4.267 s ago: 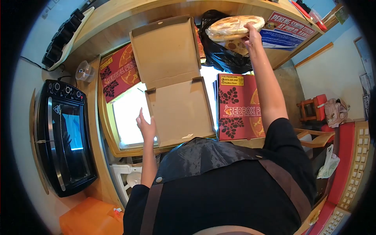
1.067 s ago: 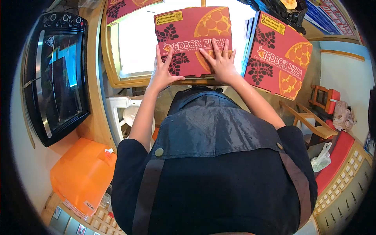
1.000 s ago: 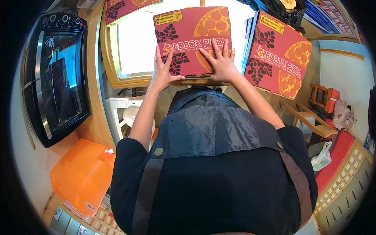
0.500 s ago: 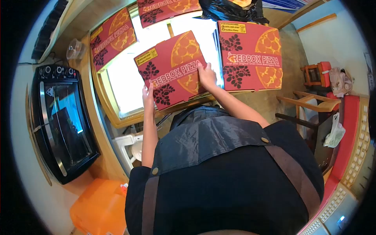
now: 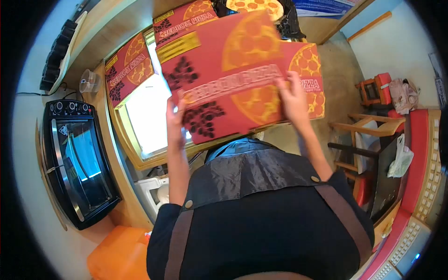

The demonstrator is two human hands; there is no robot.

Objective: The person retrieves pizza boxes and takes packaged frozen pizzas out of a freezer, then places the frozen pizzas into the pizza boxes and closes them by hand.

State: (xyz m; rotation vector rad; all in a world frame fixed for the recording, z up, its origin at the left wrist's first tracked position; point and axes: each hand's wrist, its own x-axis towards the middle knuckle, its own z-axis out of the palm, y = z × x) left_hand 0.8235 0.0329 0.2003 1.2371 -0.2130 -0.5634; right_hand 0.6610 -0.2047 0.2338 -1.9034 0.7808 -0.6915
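Note:
A red pizza box (image 5: 224, 63) is held up between my two hands, slightly blurred, its printed lid facing up and towards me. My left hand (image 5: 176, 119) is closed on the box's left edge near the lower corner. On the right edge, my right hand (image 5: 295, 102) grips with the thumb over the lid. Behind the held box, to the right, another pizza box (image 5: 311, 86) shows only in part. More boxes lie beyond: a left pizza box (image 5: 129, 70) and a back pizza box (image 5: 186, 21).
A bright lit tabletop (image 5: 147, 116) with a wooden frame lies beneath the boxes. Further back, a pizza (image 5: 254, 5) rests on black plastic (image 5: 293, 25). A black oven (image 5: 79, 158) stands at left, above an orange container (image 5: 119, 256). Wooden chairs (image 5: 368, 125) are at right.
My hands have raised the pizza box closer to the camera and moved it right, so it now covers much of the right-hand box. More of the pizza at the back shows.

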